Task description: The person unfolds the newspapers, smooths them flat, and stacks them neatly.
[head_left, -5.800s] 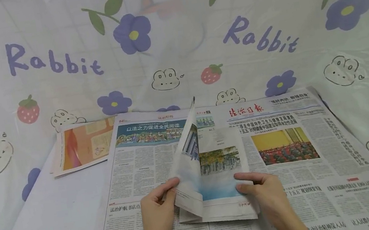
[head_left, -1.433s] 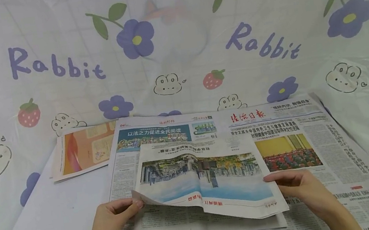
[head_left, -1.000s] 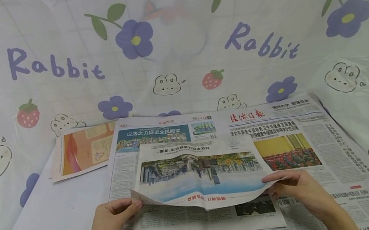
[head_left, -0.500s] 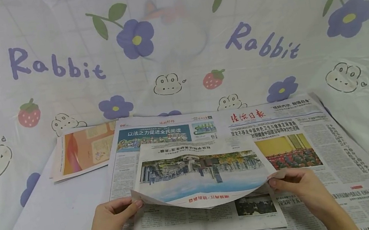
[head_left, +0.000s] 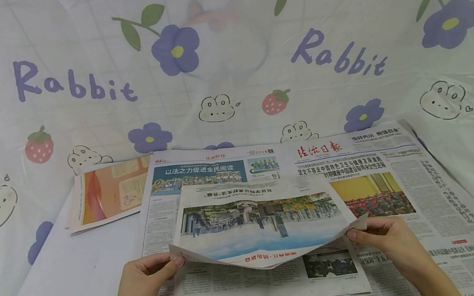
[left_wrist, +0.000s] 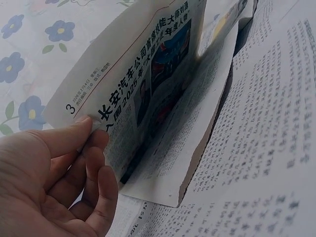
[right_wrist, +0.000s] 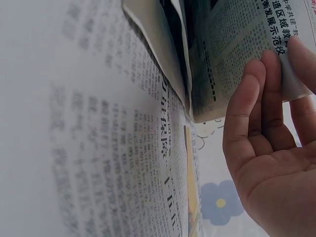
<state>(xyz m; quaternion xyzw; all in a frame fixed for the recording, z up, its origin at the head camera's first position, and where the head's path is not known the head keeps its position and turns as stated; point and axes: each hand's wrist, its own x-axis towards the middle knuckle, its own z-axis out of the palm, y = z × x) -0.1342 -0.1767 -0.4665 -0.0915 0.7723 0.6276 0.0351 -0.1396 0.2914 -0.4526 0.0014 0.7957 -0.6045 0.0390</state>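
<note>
A small newspaper [head_left: 258,231], printed with a street photo that reads upside down from here, lies in the middle of the head view. My left hand [head_left: 148,277] pinches its near left corner between thumb and fingers; in the left wrist view that hand [left_wrist: 64,168] holds up a page numbered 3. At the near right corner my right hand [head_left: 389,243] pinches the same lifted sheet, and the right wrist view shows this hand [right_wrist: 271,113] with the corner between thumb and fingers. The sheet's near edge sags in the middle. Beneath it the lower pages [head_left: 247,288] lie flat.
A large spread newspaper [head_left: 429,191] lies under the small one on the white table [head_left: 80,291]. Orange printed papers [head_left: 109,194] lie at the back left. Behind stands a white curtain [head_left: 222,44] with flowers, rabbits and strawberries.
Earlier the small newspaper was half folded; then it was opened out to the left. The right hand has since taken its near right corner, and the front edge has lifted, uncovering the pages below.
</note>
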